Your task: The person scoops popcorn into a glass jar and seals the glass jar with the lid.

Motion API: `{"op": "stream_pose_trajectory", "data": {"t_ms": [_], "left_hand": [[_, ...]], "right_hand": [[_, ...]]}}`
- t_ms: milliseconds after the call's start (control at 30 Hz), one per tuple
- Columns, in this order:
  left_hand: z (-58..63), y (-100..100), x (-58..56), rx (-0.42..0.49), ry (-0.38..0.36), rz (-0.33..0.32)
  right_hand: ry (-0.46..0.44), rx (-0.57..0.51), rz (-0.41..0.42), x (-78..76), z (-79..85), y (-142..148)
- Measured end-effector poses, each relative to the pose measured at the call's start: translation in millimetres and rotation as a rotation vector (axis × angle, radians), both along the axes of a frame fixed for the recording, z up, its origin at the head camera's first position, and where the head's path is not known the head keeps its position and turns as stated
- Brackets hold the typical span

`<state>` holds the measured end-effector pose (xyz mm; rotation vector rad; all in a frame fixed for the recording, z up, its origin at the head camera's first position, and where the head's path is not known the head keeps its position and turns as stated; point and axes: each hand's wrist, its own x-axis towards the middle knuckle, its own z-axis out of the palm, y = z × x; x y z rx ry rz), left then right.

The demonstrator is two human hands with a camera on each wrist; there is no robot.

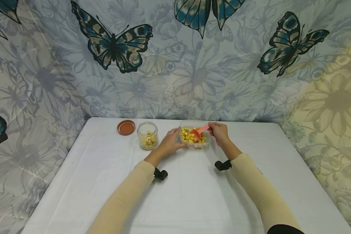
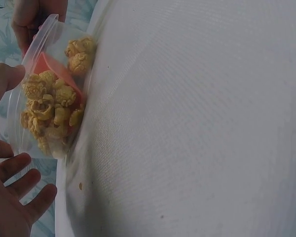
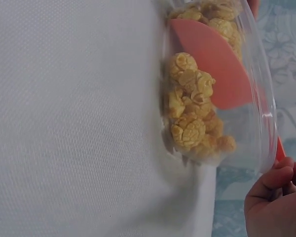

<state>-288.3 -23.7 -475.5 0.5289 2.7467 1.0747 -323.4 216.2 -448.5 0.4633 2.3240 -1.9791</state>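
The handle of a coral plastic scoop (image 1: 195,133) is pinched by the right hand (image 1: 220,132), its long axis pointing toward 8 o'clock into the popcorn (image 1: 187,136) of a clear plastic container (image 1: 190,123), which is held between the left hand's (image 1: 169,141) thumb and spread fingers. At 9 o'clock, nearer the left hand, a glass jar (image 1: 147,136) is seen, its brown lid (image 1: 126,127) toward 10 o'clock; no writing can be read.

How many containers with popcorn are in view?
2: one clear jar, left of the left hand; one clear tub, between that hand and the right hand.
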Motion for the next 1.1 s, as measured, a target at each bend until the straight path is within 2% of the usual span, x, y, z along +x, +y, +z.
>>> {"op": "stream_pose_trajectory", "data": {"t_ms": [333,733,1100], "left_hand": [[-0.9,-0.8,-1.9,0.009,0.000,-0.004],[-2.1,-0.3,-0.7,0.003,-0.012,-0.008],[-1.9,-1.7,-3.1,0.008,-0.011,-0.006]], "right_hand": [[-0.015,-0.081,-0.026,1.7,4.3,-2.0],[-0.037,-0.160,-0.093,0.9,-2.1,-2.0],[-0.070,-0.244,-0.145,-1.0,0.6,0.0]]}}
